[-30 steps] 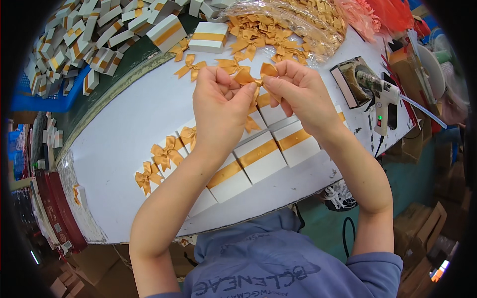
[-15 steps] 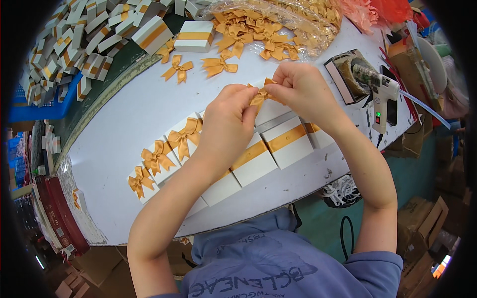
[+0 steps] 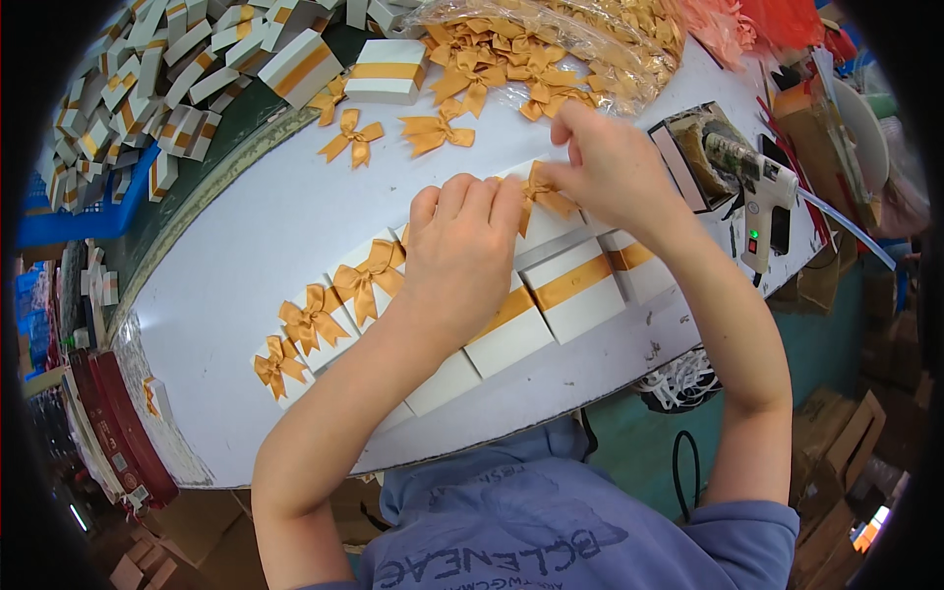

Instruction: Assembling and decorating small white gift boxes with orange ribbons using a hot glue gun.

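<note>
A gold satin bow (image 3: 547,199) lies against a white box (image 3: 537,236) between my two hands. My left hand (image 3: 457,256) bends over the box row, its fingers close together at the bow's left side; the fingertips are partly hidden. My right hand (image 3: 615,172) is at the bow's other side, thumb touching it and index finger raised apart from the thumb. To the left, boxes bear gold bows, among them one bow (image 3: 368,279) beside my left wrist. Nearer me, a row of white boxes with gold ribbon bands (image 3: 572,282) has no bows.
Loose bows (image 3: 436,130) and an opened plastic bag of bows (image 3: 629,59) lie at the far side. A glue gun (image 3: 762,192) with a green light rests in a stand (image 3: 685,157) at right. Many banded boxes (image 3: 128,108) are heaped at far left, some in a blue crate (image 3: 98,214).
The bow has come down from between my fingertips onto the box. My left hand has turned over and flattened toward the row; my right index finger has lifted away from the thumb.
</note>
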`<action>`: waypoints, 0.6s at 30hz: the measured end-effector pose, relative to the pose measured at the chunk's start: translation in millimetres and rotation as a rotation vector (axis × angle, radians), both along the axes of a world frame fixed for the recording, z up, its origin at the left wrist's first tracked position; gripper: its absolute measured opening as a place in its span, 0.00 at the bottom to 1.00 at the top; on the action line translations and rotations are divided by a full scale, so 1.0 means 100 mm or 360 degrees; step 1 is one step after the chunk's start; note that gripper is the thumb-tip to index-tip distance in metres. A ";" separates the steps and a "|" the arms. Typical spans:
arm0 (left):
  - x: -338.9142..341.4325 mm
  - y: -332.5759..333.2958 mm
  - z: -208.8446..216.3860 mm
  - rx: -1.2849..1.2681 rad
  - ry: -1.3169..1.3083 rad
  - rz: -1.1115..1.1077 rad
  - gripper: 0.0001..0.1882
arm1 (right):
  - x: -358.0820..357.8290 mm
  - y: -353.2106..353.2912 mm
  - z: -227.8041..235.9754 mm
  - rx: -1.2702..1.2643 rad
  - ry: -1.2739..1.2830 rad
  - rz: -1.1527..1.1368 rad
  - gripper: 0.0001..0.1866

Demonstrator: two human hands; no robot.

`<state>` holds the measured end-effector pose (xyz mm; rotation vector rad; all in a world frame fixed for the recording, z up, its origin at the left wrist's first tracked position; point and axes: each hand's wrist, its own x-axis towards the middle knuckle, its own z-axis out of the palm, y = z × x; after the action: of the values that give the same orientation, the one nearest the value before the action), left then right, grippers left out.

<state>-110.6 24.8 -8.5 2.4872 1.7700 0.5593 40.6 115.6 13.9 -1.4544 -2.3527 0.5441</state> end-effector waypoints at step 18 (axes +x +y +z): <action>-0.61 0.28 0.26 0.0690 -0.0076 -0.0141 0.18 | -0.59 0.29 0.27 -0.0922 0.0363 0.0394 0.12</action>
<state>-171.5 53.1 17.4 2.7720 1.6556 1.0873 -18.5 144.6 40.9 -1.2145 -2.3016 1.4714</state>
